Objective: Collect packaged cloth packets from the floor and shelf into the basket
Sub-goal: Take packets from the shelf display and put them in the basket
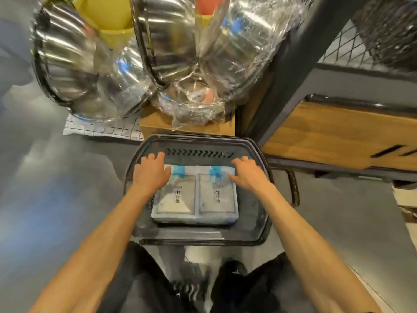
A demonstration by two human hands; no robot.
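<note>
Cloth packets lie inside the basket (198,239), which stands on the grey floor (56,177) at scene centre, directly in front of the person

Far left: a stack of steel bowls (65,64) wrapped in clear film, tilted on its side. A yellow bucket (112,21) stands behind it. A white checked sheet (99,129) lies on the floor under the near edge of this stack.

Centre far: a second film-wrapped bowl stack (180,41) rests on a wooden box (158,125), just beyond the far rim of the basket.

Left hand (151,175): palm down on the far left corner of the left packet (178,195). Fingers are apart and loosely bent over the far edge; the thumb lies flat on the top face. No firm grip is visible.

The left packet and right packet (217,195) sit flat, side by side and touching, labels up, against the basket bottom. Each carries a blue strip (215,171) at its far end.

Right hand (248,173): palm down on the far right corner of the right packet. Fingers are slightly curled toward the far wall of the basket, and the thumb points left along the top face. It rests rather than clamps.

Right: the basket handle (293,184) hangs down outside the right wall. Beyond it stands a dark-framed shelf unit with a wood panel (327,136) and wire mesh above
</note>
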